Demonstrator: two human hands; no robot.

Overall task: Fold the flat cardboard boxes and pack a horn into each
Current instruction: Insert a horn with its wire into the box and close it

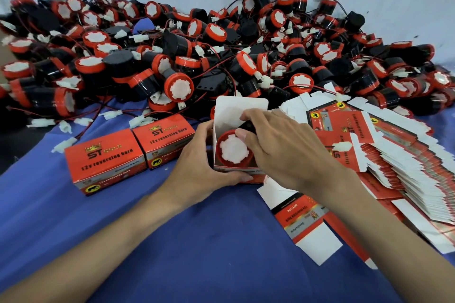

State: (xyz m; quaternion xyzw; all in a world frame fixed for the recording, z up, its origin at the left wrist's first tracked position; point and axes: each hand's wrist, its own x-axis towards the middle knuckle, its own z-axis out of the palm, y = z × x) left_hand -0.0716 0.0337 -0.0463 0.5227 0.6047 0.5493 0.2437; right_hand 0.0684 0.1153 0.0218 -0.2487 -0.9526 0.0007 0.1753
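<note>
The left hand [197, 167] clasps the open box [242, 108] by its left wall and front edge, while the right hand [283, 152] pinches the horn [232, 149] sitting inside it, red face showing; two closed boxes [105, 160] stand just left of it.

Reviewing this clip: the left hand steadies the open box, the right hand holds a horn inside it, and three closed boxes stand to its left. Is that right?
Not quite. The head view shows two closed boxes, not three, left of the open box. The left hand does steady it and the right hand holds a horn inside it.
</note>
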